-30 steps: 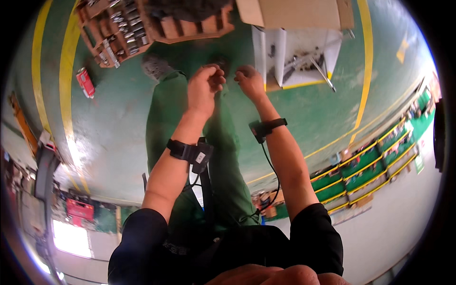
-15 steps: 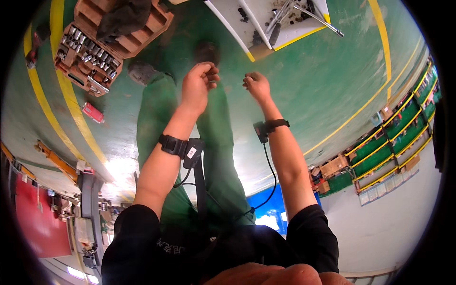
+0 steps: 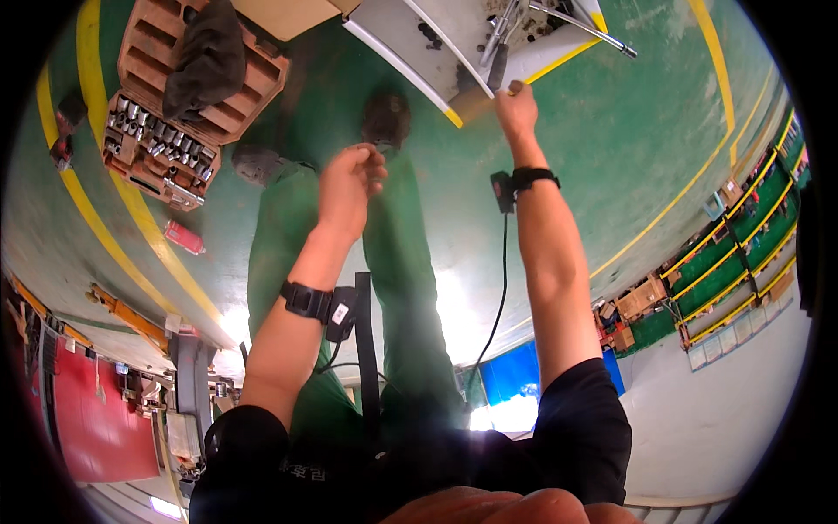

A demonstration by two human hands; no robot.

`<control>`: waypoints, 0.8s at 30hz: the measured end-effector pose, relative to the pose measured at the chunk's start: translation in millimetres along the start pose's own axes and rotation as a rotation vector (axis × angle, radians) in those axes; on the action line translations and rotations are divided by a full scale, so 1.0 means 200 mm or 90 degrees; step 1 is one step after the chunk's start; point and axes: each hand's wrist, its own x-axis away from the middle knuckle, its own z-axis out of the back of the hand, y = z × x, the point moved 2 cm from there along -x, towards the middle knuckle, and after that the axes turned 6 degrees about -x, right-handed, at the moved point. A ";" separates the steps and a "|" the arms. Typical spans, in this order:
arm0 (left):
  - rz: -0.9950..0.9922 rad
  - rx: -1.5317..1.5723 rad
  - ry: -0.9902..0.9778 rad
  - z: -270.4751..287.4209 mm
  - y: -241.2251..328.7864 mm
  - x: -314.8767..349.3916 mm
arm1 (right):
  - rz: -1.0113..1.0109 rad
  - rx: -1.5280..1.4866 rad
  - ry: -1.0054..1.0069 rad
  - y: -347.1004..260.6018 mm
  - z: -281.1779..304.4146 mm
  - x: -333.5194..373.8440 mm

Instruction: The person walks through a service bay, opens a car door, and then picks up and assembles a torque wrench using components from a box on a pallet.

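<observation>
My right hand [image 3: 517, 106] is at the near edge of a white tray [image 3: 384, 42] with yellow edging, just below a dark-handled tool [image 3: 498, 66] lying in it. Its fingers are curled in; whether they hold anything or touch the tray cannot be made out. Over my legs, my left hand [image 3: 347, 188] hangs with loosely bent fingers, somewhat apart, and nothing visible in them. In the tray lie metal wrenches and small dark parts [image 3: 429, 37]. A long chrome bar [image 3: 594, 33] sticks out past the tray's right side.
At the left on the green floor stands an opened brown socket case [image 3: 161, 144], a dark cloth [image 3: 205, 65] on its lid. A red can [image 3: 184, 237] and a cordless tool [image 3: 65, 140] lie beyond. Cardboard [image 3: 288, 16] adjoins the tray. My shoes [image 3: 386, 118] stand between case and tray.
My right hand has moved forward and rightward to the tray's edge. My left hand has come slightly nearer to me. The view has shifted a little.
</observation>
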 end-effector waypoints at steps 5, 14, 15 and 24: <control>0.000 0.002 -0.014 0.00 0.02 0.00 | -0.123 -0.002 -0.118 -0.04 -0.15 -0.27; 0.004 0.006 -0.023 -0.02 0.02 -0.03 | -0.169 -0.115 -0.200 -0.06 -0.19 -0.28; -0.004 0.011 -0.019 -0.02 0.01 -0.04 | -0.187 -0.088 -0.187 -0.14 -0.17 -0.25; -0.004 0.017 -0.010 -0.03 0.03 -0.04 | -0.134 -0.047 -0.175 0.01 -0.19 -0.33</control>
